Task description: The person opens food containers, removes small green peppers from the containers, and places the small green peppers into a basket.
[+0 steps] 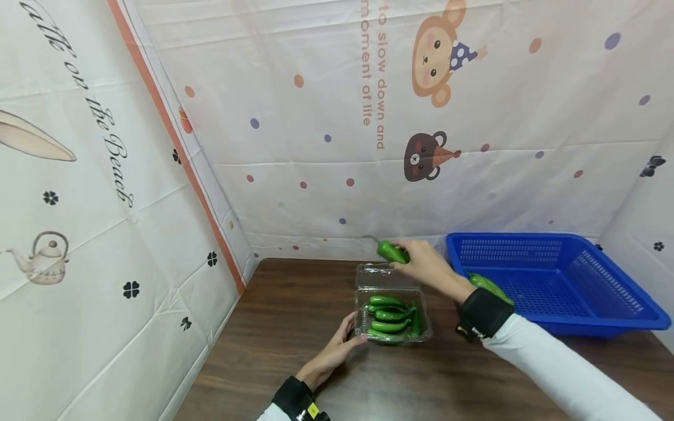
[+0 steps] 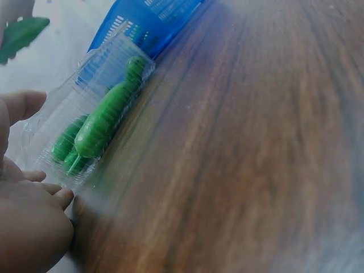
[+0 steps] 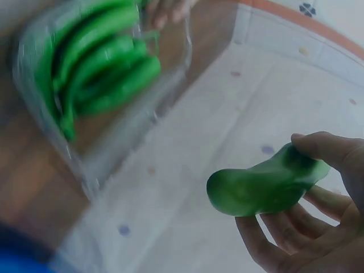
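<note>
My right hand [image 1: 421,263] pinches a green chili pepper [image 3: 261,182] between thumb and fingers, above the raised lid of a clear plastic clamshell box [image 1: 363,332]. The pepper's thin stem points left in the head view. Several similar green peppers [image 1: 389,316] lie inside the box, most side by side and one turned lengthwise at the right. At the box's front left corner, my left hand [image 1: 332,354] rests with its thumb extended and its fingers along the side. In the left wrist view, that thumb [image 2: 25,105] stands apart from the fingers.
A blue perforated plastic basket [image 1: 558,321] stands on the right of the brown wooden table [image 1: 263,339]. One more green pepper [image 1: 489,286] shows at its left end, partly hidden by my right wrist. Printed white cloth [image 1: 295,128] hangs behind and beside the table.
</note>
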Motion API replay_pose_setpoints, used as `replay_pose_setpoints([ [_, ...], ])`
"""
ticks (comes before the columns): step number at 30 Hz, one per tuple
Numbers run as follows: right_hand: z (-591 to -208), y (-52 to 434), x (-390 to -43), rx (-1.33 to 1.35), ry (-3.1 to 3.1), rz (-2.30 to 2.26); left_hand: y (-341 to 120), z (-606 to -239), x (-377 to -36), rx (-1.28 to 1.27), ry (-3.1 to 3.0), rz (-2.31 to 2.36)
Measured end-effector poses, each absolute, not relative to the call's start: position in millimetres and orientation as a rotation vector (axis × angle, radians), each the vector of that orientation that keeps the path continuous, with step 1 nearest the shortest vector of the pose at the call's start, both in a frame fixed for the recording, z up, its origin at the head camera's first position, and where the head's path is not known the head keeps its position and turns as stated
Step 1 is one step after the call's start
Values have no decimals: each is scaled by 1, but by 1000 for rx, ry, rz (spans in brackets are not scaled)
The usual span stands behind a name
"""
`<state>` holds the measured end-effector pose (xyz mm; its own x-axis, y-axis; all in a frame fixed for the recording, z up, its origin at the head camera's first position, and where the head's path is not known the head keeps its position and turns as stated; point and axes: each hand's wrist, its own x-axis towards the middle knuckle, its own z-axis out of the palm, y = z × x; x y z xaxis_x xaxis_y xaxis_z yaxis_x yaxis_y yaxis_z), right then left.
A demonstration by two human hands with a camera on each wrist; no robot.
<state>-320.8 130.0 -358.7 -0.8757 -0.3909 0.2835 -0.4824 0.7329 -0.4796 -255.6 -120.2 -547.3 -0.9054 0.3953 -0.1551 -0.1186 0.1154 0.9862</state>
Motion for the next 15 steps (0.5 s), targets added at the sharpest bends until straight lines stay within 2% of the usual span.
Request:
replay_pose_setpoints([
  [7, -323, 178, -340, 574, -2776, 747, -119, -549, -255, 281, 2023, 1858],
  [15, -319, 253, -355, 399, -2855, 764, -120, -548, -256, 298, 2025, 1849],
])
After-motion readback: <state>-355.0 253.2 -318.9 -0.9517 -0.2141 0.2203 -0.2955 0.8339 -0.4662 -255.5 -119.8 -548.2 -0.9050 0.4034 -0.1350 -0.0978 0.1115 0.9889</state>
